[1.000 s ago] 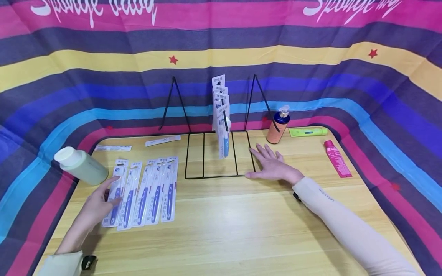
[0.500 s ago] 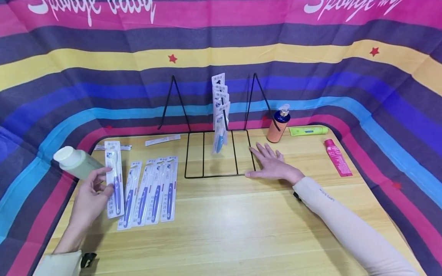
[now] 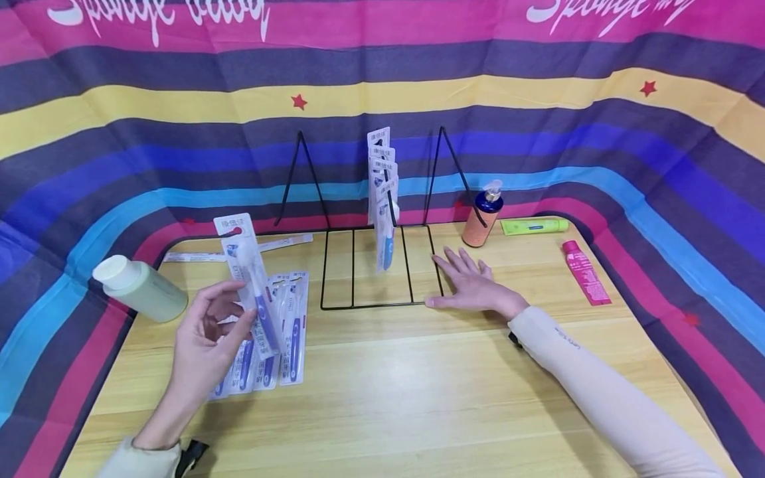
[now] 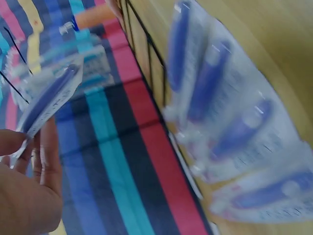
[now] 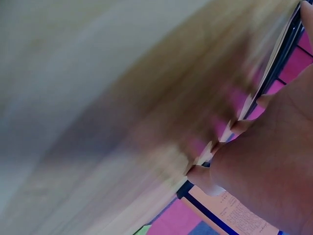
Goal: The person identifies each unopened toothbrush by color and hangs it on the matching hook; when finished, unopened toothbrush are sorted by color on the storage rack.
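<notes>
My left hand [image 3: 209,332] pinches a packaged toothbrush [image 3: 254,285] between thumb and fingers, its brush head end up and tilted left. Under it, several more purple-handled toothbrushes in clear packs [image 3: 294,332] lie side by side on the table, partly covered by the hand and the held pack. In the left wrist view the held pack's lower end points up from the fingertips. My right hand [image 3: 469,285] lies with fingers spread at the right side of a black wire rack [image 3: 382,306], thumb at its front corner. Several toothbrush packs [image 3: 385,222] hang on the rack's middle hook.
A pale green bottle [image 3: 143,289] leans at the left. Behind are two narrow white packs, one a slim strip [image 3: 191,257]. To the right are an orange pump bottle [image 3: 481,219], a green tube [image 3: 534,227] and a pink tube [image 3: 586,272]. Striped cloth [image 3: 538,146] surrounds the table.
My left hand has picked up the leftmost toothbrush pack from the row and carried it up and to the right. The hanging packs have swung slightly. My right hand has stayed put.
</notes>
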The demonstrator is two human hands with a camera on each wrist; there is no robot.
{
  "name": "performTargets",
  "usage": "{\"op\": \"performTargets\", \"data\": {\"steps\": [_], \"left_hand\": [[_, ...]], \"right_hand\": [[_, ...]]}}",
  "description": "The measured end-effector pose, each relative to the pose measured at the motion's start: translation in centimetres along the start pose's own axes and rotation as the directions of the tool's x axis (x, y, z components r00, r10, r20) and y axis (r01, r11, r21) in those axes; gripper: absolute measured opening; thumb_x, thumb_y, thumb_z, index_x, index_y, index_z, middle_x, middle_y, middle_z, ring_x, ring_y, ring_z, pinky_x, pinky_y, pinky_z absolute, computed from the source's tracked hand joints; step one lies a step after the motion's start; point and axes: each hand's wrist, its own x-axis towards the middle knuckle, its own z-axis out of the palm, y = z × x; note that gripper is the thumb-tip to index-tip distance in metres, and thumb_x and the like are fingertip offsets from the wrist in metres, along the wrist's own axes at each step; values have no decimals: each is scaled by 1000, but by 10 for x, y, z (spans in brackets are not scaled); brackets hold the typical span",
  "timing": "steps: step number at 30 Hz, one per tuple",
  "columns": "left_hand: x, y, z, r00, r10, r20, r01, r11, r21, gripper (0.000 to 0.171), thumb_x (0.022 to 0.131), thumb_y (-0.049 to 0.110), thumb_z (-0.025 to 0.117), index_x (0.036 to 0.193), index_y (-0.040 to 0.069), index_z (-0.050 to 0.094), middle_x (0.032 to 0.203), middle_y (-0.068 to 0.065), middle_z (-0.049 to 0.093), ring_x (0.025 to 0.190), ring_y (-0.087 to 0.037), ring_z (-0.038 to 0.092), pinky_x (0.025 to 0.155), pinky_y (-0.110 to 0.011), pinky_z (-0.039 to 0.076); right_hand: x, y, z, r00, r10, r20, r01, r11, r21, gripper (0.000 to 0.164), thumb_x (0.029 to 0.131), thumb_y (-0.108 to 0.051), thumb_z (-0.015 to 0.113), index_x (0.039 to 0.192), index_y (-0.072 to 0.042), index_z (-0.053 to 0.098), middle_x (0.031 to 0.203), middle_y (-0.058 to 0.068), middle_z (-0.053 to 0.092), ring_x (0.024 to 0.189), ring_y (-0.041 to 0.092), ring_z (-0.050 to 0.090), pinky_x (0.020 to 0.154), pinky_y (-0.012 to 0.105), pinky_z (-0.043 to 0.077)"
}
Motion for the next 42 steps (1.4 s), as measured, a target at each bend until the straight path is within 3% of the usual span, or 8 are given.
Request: {"op": "performTargets", "data": {"steps": [6,11,17,30,37,42], "left_hand": [[-2,9,22,989,145,43,-146,989,37,50,89,-28,67,137,-16,57,114,-6,77,93,-12,72,74,-18,58],[1,6,28,979,193,65,-193,981,-2,52,88,-28,68,138,-16,58,122,-7,76,97,-13,72,75,-17,58],[7,-2,34,980,183,74,-189,979,81,58,84,-31,67,139,-12,60,119,-3,76,95,-11,71,75,-17,57],[31,-17,44,984,164,73,-172,976,131,53,91,-26,67,141,-9,61,124,-4,72,99,-14,69,79,-19,58],[56,-29,43,985,147,87,-162,964,210,54,95,-14,72,146,0,64,127,-9,70,98,-23,59,78,-21,46],[83,-38,44,993,35,113,-56,980,192,56,102,-2,68,156,9,59,142,-4,62,100,-22,54,78,-25,40]], "right_hand": [[-1,1,-1,1000,3,4,-4,1000,8,112,96,-76,66,177,-20,13,183,14,-2,164,44,-11,121,79,-6],[-1,-1,-2,1000,3,7,-3,1000,9,112,96,-76,66,177,-20,13,183,13,-2,165,44,-11,121,78,-6],[-1,-1,-2,1000,6,12,-6,1000,5,112,96,-76,66,177,-20,13,183,13,-3,164,44,-11,121,78,-6],[-1,-1,-2,1000,6,5,-6,1000,-4,113,96,-79,63,177,-20,12,183,12,-3,165,43,-11,122,76,-6],[-1,0,-2,1000,8,2,-8,1000,-10,113,96,-80,63,178,-21,11,183,11,-3,165,43,-9,123,75,-4],[0,1,-1,1000,9,5,-9,1000,-8,113,96,-78,63,178,-20,11,183,12,-3,165,43,-9,123,75,-5]]}}
